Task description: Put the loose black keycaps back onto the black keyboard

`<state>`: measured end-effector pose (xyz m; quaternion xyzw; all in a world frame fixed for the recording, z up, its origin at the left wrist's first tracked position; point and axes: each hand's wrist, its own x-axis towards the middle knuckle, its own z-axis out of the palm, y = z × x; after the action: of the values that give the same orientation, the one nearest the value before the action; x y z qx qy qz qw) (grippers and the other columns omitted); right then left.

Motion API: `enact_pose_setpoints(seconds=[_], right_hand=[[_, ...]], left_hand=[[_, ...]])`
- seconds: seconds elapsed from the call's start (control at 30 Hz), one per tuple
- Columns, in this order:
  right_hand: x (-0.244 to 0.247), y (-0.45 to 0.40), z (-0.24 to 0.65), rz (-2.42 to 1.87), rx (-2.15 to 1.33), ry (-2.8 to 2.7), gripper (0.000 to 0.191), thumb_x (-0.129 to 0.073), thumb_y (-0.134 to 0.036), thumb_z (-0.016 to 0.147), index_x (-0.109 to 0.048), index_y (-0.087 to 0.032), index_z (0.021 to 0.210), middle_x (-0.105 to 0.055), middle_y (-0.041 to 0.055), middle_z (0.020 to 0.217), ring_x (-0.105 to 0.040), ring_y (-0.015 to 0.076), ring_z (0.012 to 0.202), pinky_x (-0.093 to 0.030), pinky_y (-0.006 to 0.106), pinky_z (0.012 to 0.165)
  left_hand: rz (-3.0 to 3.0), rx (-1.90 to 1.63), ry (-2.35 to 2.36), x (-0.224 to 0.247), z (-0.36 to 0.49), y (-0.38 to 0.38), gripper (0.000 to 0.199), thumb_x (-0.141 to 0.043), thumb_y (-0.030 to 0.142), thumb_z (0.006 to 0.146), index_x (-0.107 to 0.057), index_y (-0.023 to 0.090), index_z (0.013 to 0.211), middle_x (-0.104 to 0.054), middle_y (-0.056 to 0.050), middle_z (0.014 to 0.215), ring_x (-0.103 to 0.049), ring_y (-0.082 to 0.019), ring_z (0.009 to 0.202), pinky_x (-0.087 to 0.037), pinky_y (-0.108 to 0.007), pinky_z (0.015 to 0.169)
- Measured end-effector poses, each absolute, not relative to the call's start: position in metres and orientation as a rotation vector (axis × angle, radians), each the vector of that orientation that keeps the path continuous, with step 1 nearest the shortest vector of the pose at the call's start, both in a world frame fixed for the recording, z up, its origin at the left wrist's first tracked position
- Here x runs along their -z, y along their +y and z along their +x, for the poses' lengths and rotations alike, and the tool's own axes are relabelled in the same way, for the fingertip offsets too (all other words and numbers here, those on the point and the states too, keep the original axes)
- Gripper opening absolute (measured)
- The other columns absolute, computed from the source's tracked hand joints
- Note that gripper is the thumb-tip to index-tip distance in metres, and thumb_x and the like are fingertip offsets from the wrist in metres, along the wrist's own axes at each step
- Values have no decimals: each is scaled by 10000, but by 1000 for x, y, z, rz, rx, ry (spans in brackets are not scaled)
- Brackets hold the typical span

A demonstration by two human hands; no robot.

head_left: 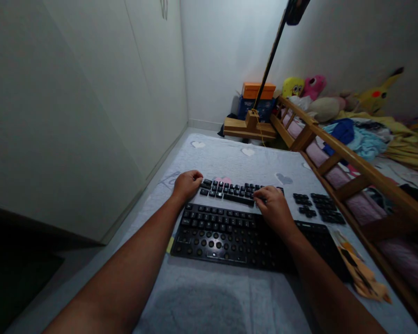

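keyboard at lower centre of the frame, lying flat on a pale heart-patterned cloth, partly hidden by the right forearm. judging from the layout, partway through: fitted keycaps along the upper rows of the left and middle part, bare key posts across the lower rows. too dark to tell how much is capped at the right end. just above the keyboard, centre of the frame, loose keycaps set out in rows, with a long bar key among them; further keycap clusters to the right, still apart from the board.

left hand beside the left end of the loose rows, fingertips drawn in close; cannot tell whether pinching a key. right hand over the right end of those rows, fingers bent downward; cannot tell whether gripping anything.

at lower right, an orange-tan cloth piece beside the keyboard. around the cloth: white cabinet doors at left, a wooden rail at right, plush toys and rumpled fabric beyond. at upper centre, a wooden stand with a dark pole, near an orange box.
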<state>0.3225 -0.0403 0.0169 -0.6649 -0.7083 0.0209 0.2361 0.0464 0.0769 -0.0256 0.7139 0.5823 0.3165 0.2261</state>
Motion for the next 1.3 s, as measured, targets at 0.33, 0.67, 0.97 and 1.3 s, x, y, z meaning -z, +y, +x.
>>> enact_pose_setpoints(seconds=[0.33,0.67,0.97,1.3], right_hand=[[-31,44,334,-2146,-255,-2106,171,-662,-195,840,-781,-216,961,-746,78,1021,-639,218,983,-446,317,867],[-26,64,332,-2252,-349,-2189,135,-730,-242,781,-801,-249,895,-765,58,956,-652,222,944,-455,308,788],[-25,65,326,-2194,-179,-2345,162,-663,-231,835,-804,-234,914,-738,100,1039,-613,269,1002,-439,356,831],[-23,53,322,-2091,-52,-2394,182,-655,-205,828,-802,-200,935,-688,148,1090,-536,328,1065,-406,427,874]], left_hand=[[1969,-856,1617,28,46,79,203,-556,274,794,-737,202,852,-746,-48,847,-655,-184,786,-460,-282,720],[1963,-852,1633,27,46,79,200,-559,273,790,-737,204,849,-744,-43,830,-655,-184,773,-453,-278,700],[1959,-837,1626,26,47,78,211,-552,279,799,-736,203,865,-750,-46,862,-657,-187,805,-458,-274,711],[1955,-853,1627,25,47,78,198,-555,267,794,-738,203,838,-741,-39,832,-649,-183,794,-454,-269,701]])
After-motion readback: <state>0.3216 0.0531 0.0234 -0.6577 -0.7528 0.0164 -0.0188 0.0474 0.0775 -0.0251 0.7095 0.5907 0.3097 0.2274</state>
